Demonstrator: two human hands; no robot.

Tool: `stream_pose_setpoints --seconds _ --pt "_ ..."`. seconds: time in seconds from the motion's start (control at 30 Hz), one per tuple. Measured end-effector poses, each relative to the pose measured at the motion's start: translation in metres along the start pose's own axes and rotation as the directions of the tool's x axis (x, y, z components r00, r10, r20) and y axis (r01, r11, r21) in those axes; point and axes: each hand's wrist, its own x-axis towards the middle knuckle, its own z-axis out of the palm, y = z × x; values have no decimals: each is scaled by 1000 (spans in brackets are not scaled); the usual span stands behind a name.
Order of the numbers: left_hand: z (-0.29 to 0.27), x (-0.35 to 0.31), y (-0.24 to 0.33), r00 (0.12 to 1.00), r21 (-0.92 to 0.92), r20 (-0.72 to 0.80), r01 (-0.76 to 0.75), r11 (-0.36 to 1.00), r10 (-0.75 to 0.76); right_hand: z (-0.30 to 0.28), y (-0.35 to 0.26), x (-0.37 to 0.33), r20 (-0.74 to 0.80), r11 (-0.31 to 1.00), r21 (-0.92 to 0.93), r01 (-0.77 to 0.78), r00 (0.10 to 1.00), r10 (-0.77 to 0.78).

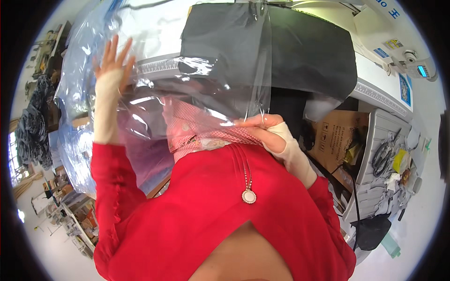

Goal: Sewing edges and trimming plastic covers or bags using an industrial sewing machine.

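Note:
A large sheet of clear plastic film [75,89] is spread over the left part of the white worktable and hangs over its front edge. My left hand [112,63] lies open on the film with its fingers spread. Close to my body, my right hand [265,126] pinches the film's edge between thumb and fingers. Under the film and out to its right lies a piece of black fabric [311,54], which drapes a little over the table's front edge. The film covers only the left part of this fabric.
A measuring scale [382,97] runs along the table's front edge. A white sewing machine [382,33] with a small lit display stands at the right. Below are a cardboard box [335,136] and a grey tray [363,175] holding scissors and scraps. Dark fabric [35,124] is heaped at far left.

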Motion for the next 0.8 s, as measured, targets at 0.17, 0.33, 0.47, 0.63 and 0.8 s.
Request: stream_pose_setpoints --seconds 0.17,0.33,0.47,0.63,0.8 --pt "69 91 -43 980 -84 152 -119 989 131 50 -14 21 322 940 -220 261 929 -183" --pt "-104 23 19 963 -691 85 -129 711 257 54 22 55 334 860 -366 355 913 -234" --pt "-161 -50 90 509 -974 -55 -216 65 859 47 -2 50 467 961 276 -37 878 -100" --pt "-48 -151 147 724 -969 245 164 183 644 11 42 109 407 823 -519 231 913 0" --pt "-40 -157 139 942 -962 257 271 38 -217 -40 66 151 -126 683 -731 -3 983 -131"
